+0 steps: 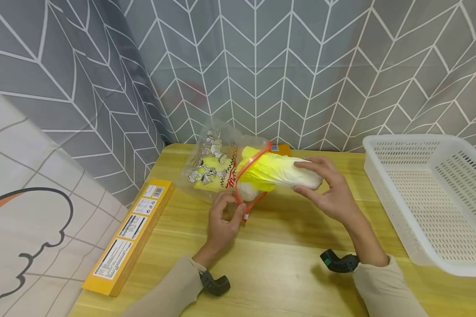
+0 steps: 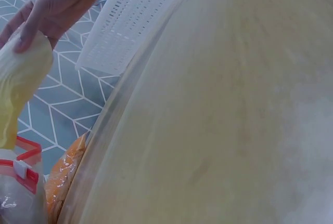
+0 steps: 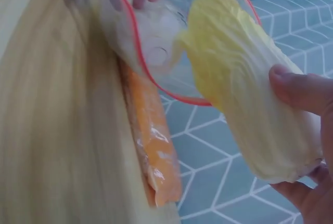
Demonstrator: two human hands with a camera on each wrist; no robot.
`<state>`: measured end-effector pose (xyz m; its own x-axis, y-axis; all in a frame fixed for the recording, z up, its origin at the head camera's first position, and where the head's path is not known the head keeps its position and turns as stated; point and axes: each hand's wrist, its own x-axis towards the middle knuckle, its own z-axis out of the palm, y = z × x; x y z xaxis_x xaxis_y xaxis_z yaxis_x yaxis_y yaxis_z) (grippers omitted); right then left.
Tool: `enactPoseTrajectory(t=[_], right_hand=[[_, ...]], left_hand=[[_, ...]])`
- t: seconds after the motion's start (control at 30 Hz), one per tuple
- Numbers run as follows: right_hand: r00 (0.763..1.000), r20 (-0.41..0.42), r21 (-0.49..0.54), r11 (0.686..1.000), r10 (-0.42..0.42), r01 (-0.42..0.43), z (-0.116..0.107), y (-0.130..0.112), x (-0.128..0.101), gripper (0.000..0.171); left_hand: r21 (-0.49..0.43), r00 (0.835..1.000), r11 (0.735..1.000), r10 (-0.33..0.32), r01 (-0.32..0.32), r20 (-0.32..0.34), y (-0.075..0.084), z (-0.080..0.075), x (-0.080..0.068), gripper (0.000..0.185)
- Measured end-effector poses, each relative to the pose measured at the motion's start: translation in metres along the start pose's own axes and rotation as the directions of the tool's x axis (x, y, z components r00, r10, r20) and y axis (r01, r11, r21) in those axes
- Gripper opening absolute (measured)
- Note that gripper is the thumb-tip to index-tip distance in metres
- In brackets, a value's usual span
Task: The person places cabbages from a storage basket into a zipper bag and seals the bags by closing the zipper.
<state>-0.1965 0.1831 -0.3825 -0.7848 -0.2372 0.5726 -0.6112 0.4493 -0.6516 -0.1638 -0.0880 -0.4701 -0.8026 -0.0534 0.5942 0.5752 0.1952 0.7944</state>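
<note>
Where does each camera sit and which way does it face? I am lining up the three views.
Head: above the table, looking forward and down; both hands and sleeves show, right hand, left hand.
Left wrist: low by the tabletop, facing the basket; only the right hand shows.
Right wrist: beside the cabbage, facing the bag; its own fingers show.
All views share the cabbage entering the bag.
</note>
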Motion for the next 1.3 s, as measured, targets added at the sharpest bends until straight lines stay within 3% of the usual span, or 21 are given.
enactPoseTrajectory(t=[0.17, 0.27, 0.37, 0.47, 0.57, 0.73, 0.87, 0.93, 0.97, 1.03, 1.1, 1.2, 1.3], right_hand=[[0.999, 0.025, -0.075, 0.996, -0.042, 0.044, 0.006, -0.001, -0.001, 0.054], [0.997, 0.075, -0.091, 0.996, 0.007, -0.001, 0.005, 0.001, -0.001, 0.053], [0.981, 0.125, -0.066, 0.988, 0.147, -0.14, 0.002, 0.002, 0.0, 0.048], [0.93, 0.157, 0.058, 0.936, 0.334, -0.346, 0.002, 0.002, 0.001, 0.044], [0.87, 0.192, 0.257, 0.832, 0.455, -0.492, 0.004, -0.001, 0.001, 0.045], [0.808, 0.333, 0.556, 0.591, 0.486, -0.584, 0.012, -0.005, 0.002, 0.043], [0.748, 0.473, 0.664, 0.369, 0.466, -0.65, 0.019, -0.003, 0.002, 0.039], [0.725, 0.512, 0.665, 0.321, 0.46, -0.674, 0.023, -0.001, 0.001, 0.039], [0.722, 0.523, 0.66, 0.32, 0.454, -0.68, 0.025, 0.0, 0.001, 0.04], [0.728, 0.526, 0.635, 0.366, 0.441, -0.68, 0.027, 0.001, 0.0, 0.042], [0.75, 0.507, 0.584, 0.471, 0.424, -0.661, 0.026, 0.003, -0.002, 0.044], [0.796, 0.459, 0.476, 0.648, 0.393, -0.595, 0.023, 0.005, -0.005, 0.063], [0.841, 0.399, 0.394, 0.76, 0.365, -0.517, 0.021, 0.008, -0.006, 0.081]], left_hand=[[-0.006, 1.0, 1.0, 0.005, -0.005, -0.002, -0.001, 0.0, 0.0, 0.009], [-0.016, 1.0, 1.0, 0.004, -0.004, -0.006, -0.001, 0.0, 0.0, 0.009], [-0.015, 1.0, 1.0, 0.022, -0.022, -0.013, -0.002, 0.001, 0.001, 0.009], [-0.003, 0.999, 0.999, 0.052, -0.052, -0.002, -0.002, 0.001, 0.0, 0.011], [0.006, 0.997, 0.997, 0.071, -0.071, 0.028, -0.002, 0.001, 0.0, 0.012], [0.016, 0.995, 0.997, 0.08, -0.081, 0.066, -0.003, 0.001, 0.0, 0.01], [0.026, 0.993, 0.996, 0.086, -0.088, 0.083, -0.005, 0.0, 0.0, 0.008], [0.03, 0.993, 0.996, 0.084, -0.087, 0.086, -0.006, 0.001, 0.0, 0.008], [0.033, 0.993, 0.996, 0.084, -0.087, 0.085, -0.006, 0.001, 0.0, 0.008], [0.04, 0.993, 0.996, 0.081, -0.084, 0.081, -0.006, 0.001, 0.0, 0.009], [0.042, 0.994, 0.996, 0.077, -0.08, 0.075, -0.006, 0.001, -0.001, 0.01], [0.034, 0.996, 0.998, 0.06, -0.062, 0.068, -0.005, 0.001, 0.0, 0.01], [0.018, 0.997, 0.999, 0.049, -0.05, 0.061, -0.005, 0.0, 0.0, 0.01]])
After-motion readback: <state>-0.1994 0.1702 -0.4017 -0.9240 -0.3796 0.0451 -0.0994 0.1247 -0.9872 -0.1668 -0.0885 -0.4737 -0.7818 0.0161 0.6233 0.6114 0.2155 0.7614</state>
